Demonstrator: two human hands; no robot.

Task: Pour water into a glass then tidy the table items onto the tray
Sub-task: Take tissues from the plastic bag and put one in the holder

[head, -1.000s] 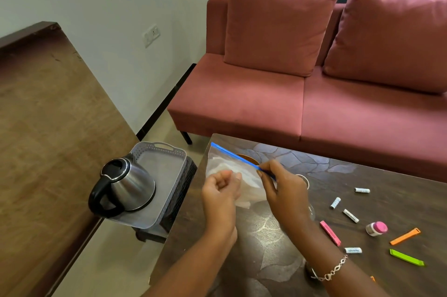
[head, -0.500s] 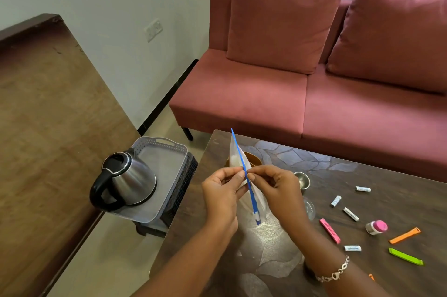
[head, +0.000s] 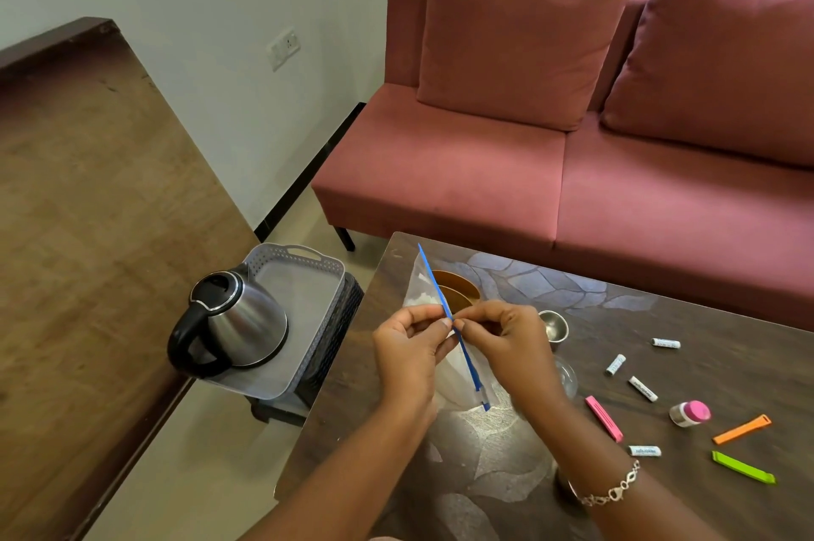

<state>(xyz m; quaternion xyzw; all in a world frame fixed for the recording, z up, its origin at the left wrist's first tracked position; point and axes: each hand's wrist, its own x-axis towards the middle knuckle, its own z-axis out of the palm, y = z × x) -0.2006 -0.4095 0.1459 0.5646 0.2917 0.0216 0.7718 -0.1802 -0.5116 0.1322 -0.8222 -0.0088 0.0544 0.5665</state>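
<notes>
I see the zip bag (head: 429, 298) now turned edge-on, its blue seal running away from me where a second ago it lay broadside. My left hand (head: 412, 346) and right hand (head: 502, 342) meet at mid-seal, fingers (head: 445, 323) of both pinching the strip, above the surface's (head: 660, 320) left edge. I judge I'm working the seal, not tidying yet. The glass (head: 566, 375) sits just right of my right hand; the tray (head: 308, 265) with the kettle (head: 233, 322) stands off the left edge.
</notes>
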